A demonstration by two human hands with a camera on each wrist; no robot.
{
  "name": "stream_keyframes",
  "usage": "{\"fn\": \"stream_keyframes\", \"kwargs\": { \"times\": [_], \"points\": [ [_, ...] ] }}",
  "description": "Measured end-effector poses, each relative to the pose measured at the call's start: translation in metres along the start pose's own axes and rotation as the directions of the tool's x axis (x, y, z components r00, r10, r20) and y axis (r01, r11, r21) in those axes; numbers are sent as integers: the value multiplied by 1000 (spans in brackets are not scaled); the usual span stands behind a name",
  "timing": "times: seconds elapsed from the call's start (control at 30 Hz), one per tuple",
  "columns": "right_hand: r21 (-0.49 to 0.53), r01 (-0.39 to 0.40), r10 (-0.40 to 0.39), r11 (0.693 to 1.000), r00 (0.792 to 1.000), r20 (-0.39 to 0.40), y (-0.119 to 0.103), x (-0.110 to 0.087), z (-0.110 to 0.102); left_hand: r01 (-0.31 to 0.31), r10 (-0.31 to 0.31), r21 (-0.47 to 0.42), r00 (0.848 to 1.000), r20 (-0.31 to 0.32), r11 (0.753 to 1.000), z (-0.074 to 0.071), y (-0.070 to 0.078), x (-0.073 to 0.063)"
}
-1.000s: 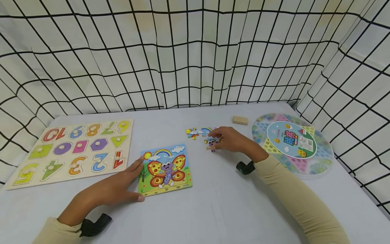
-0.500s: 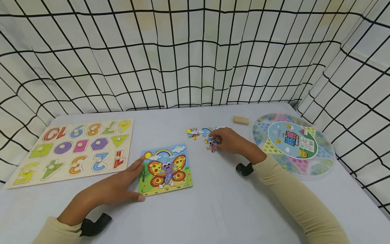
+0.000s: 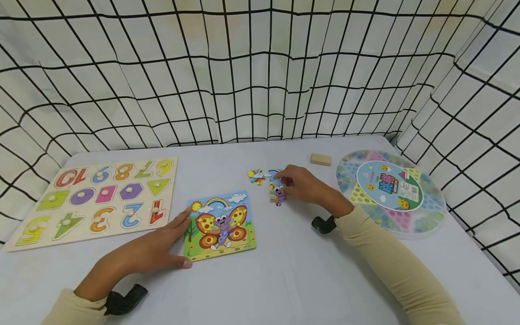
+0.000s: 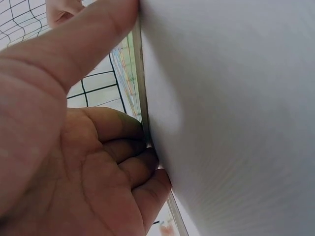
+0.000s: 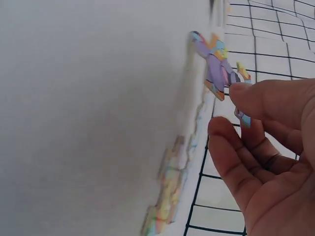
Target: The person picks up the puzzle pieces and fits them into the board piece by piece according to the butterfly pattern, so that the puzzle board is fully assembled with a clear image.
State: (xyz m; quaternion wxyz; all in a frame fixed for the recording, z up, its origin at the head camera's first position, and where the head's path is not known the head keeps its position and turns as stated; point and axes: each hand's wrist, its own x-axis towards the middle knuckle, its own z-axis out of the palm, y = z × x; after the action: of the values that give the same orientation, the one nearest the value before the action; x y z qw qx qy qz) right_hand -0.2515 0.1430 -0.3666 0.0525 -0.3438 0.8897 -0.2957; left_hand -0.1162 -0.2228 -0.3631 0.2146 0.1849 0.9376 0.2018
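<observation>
Along the left edge of the square, flat board printed with an orange-winged butterfly [image 3: 221, 225], the bare left hand [image 3: 152, 250] is rested with its fingers extended and its thumb at the near left corner; the board is braced rather than gripped. Beyond and right of the butterfly board, a narrow pinch is made by the thumb and forefinger of the right hand [image 3: 304, 185]. At these fingertips a purple, butterfly-body puzzle piece [image 3: 278, 194] is seen, and a second, small, multicoloured piece [image 5: 243, 71] is mostly hidden by the thumb. By the look of it, the second piece is what is pinched; whether the purple one is lifted or lies on the table cannot be told.

Such thin pieces would probably be handled best by their edges, kept level, with colours and outlines matched before any pressure is applied. The printed butterfly could serve as a guide, and light contact should keep neighbouring pieces from being nudged.

Left of the butterfly board, a pale wooden board with coloured numbers and shapes [image 3: 95, 203] is laid on the white-covered table [image 3: 292, 280]. Beyond the butterfly board's right side, a row of small sun-and-rainbow puzzle pieces [image 3: 258, 176] is partly covered by the right hand. Farther right, a plain wooden block [image 3: 321, 160] is placed, then a round, translucent game board with a blue label [image 3: 389, 186], beside which the right forearm is held. Behind everything, black mesh netting [image 3: 250, 53] is hung.
</observation>
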Motion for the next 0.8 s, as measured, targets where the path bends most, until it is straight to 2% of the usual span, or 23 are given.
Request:
{"fn": "stream_keyframes", "kwargs": {
  "times": [0.17, 0.8],
  "points": [
    [70, 28, -25, 997, 999, -44, -3, -1, 0, -8, 8, -6, 1000, -2, 1000, 0, 1, 1],
    [147, -18, 18, 989, 1000, -2, -15, 5, -1, 9, -9, -14, 1000, 16, 1000, 0, 1, 2]
  ]
}}
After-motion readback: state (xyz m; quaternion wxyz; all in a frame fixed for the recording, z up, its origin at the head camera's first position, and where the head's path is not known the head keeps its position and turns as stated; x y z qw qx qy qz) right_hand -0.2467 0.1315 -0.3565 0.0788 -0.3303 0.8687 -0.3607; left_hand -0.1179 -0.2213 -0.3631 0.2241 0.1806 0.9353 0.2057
